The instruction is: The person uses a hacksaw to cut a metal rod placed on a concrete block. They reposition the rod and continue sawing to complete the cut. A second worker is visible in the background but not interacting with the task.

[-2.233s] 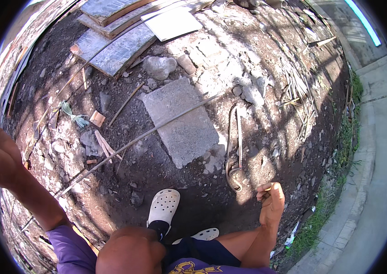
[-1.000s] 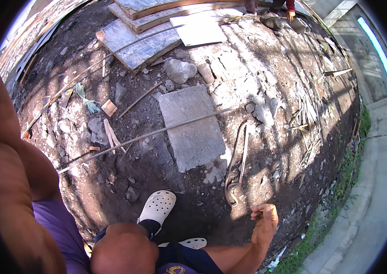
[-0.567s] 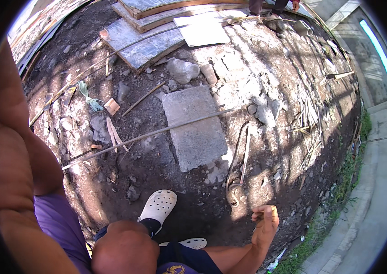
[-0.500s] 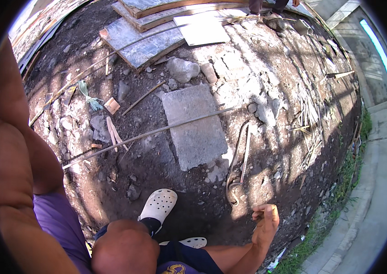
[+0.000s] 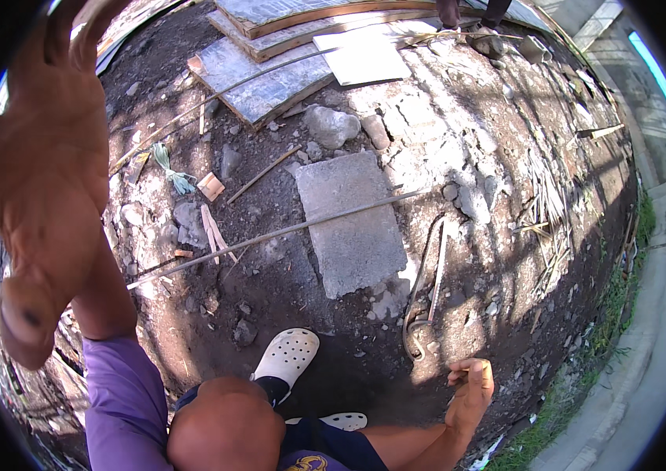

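Observation:
My left hand [image 5: 46, 180] is raised close to the camera at the left, palm showing. Its fingers reach up past the rim, stretched out, with nothing seen in them. At the lower right, my right hand [image 5: 470, 392] is held above the ground with loosely curled fingers; no object shows in it. Nearest to it lies a narrow bent strip or bar [image 5: 438, 271] with a looped lower end. A grey rectangular slab [image 5: 356, 259] lies flat in the middle, and a thin rod [image 5: 270, 233] crosses over it. My white perforated clog [image 5: 290, 353] is planted just below the slab.
Stacked panels [image 5: 270, 82] and a white board [image 5: 360, 59] lie at the back. Stones [image 5: 331, 127], a bundle of blue-green string [image 5: 172, 169] and dry strips [image 5: 553, 212] litter the soil. Another person's legs [image 5: 494, 12] stand far off. A concrete kerb [image 5: 623, 377] borders the right.
My left hand has come into sight, its palm replacing the forearm at the left. The ground has shifted slightly rightward in view. My right hand keeps its curled pose.

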{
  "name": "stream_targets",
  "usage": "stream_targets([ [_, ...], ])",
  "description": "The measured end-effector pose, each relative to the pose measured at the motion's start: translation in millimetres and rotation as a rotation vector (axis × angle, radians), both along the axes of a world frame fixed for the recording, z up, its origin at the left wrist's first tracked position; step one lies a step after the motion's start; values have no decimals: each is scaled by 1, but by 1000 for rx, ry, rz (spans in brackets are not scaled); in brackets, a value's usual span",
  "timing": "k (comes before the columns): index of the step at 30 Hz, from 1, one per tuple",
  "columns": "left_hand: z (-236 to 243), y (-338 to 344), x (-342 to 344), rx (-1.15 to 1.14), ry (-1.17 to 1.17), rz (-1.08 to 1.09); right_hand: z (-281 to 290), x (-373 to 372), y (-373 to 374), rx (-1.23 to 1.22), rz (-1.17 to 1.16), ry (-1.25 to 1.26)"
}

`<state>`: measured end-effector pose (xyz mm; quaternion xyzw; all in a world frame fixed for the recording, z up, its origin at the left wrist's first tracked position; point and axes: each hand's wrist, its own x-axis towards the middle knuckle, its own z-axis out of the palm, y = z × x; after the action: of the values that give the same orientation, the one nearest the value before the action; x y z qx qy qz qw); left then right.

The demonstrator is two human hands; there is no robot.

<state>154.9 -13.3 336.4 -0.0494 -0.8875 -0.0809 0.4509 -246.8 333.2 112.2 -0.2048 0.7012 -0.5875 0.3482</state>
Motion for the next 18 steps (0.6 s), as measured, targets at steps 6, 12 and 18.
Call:
stream_targets([
  [6, -211, -71, -11, 968, -211, 693, 0, 2, -4, -1, 68, -51],
  [12, -408, -103, 31, 754, -700, 1048, 5, 11, -10, 228, 233, 280],
  [18, -457, -87, 42, 722, -696, 1223, 7, 14, -15, 487, 531, 403],
])
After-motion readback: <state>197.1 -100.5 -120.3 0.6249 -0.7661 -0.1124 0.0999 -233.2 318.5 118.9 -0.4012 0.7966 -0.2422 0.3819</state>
